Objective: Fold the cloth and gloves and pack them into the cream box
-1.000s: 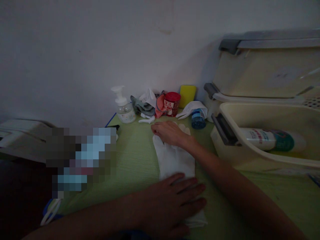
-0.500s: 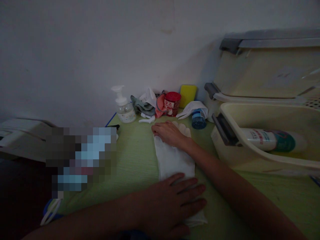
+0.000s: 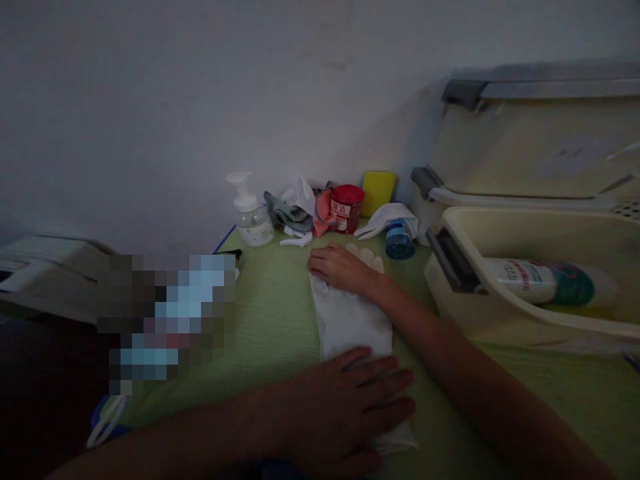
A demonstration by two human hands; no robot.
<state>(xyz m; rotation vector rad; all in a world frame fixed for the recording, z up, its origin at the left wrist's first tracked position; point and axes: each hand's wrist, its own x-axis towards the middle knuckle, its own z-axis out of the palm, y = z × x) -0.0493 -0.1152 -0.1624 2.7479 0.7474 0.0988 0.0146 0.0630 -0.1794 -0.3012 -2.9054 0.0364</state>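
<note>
A white glove [image 3: 353, 327] lies lengthwise on the table, its finger ends pointing toward the wall. Across its cuff end rests my left hand [image 3: 350, 407], palm down with the fingers spread. Farther up, my right hand [image 3: 340, 268] lies over the base of the glove's fingers. Its own fingers are bunched and curled at the glove's left edge, and several rounded white glove fingertips show behind it. Both palms and much of the glove's middle and cuff are hidden under my hands.
Along the wall stand a pump bottle [image 3: 254, 223], crumpled cloths [image 3: 290, 210], a red canister [image 3: 347, 208], a yellow sponge [image 3: 379, 193] and a blue jar [image 3: 399, 240] beside white fabric. At right, an open cream bin [image 3: 500, 327] holds a white-and-green bottle [image 3: 545, 281]. A blurred-out item [image 3: 175, 313] lies left.
The whole view has shifted very slightly. Both hands keep their places on the glove, and nothing else has visibly moved.
</note>
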